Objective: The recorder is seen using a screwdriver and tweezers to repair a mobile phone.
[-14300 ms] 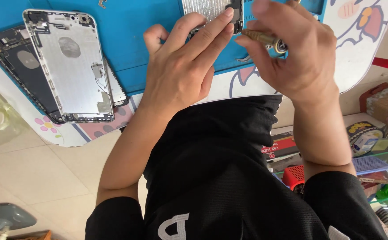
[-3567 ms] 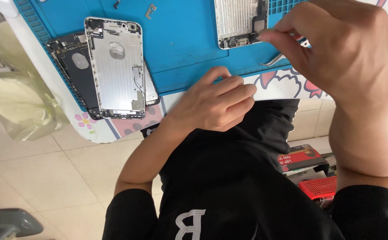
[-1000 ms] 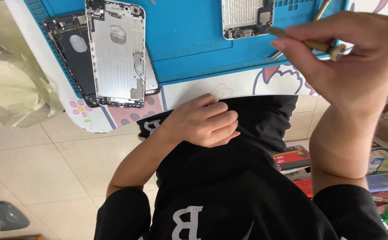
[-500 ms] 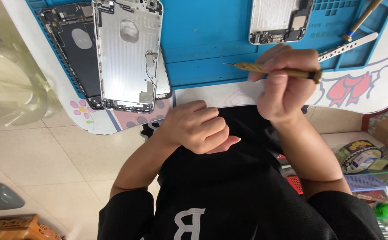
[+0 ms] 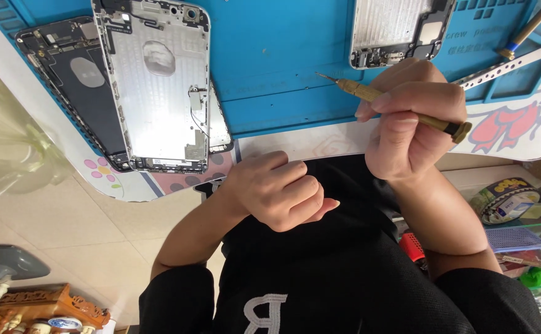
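My right hand (image 5: 414,120) grips a thin brass screwdriver (image 5: 369,94), its tip pointing left over the blue work mat (image 5: 283,74), just below a silver phone frame (image 5: 400,31) at the mat's top. My left hand (image 5: 280,192) rests curled against my black shirt below the table edge, fingers closed with nothing seen in them. At the left of the mat lies a silver phone housing (image 5: 159,86), inside up. It overlaps a dark phone chassis (image 5: 72,80).
Metal tweezers (image 5: 506,62) and a second brass tool (image 5: 530,25) lie at the mat's right end. The white table edge (image 5: 295,142) carries cartoon prints. A clear plastic bag (image 5: 10,148) hangs at the left. Cluttered boxes and packets (image 5: 518,210) sit at the lower right.
My right hand has come down and nearer with the screwdriver, which now points left over the mat. My left hand stays curled at my chest. The view has shifted slightly.
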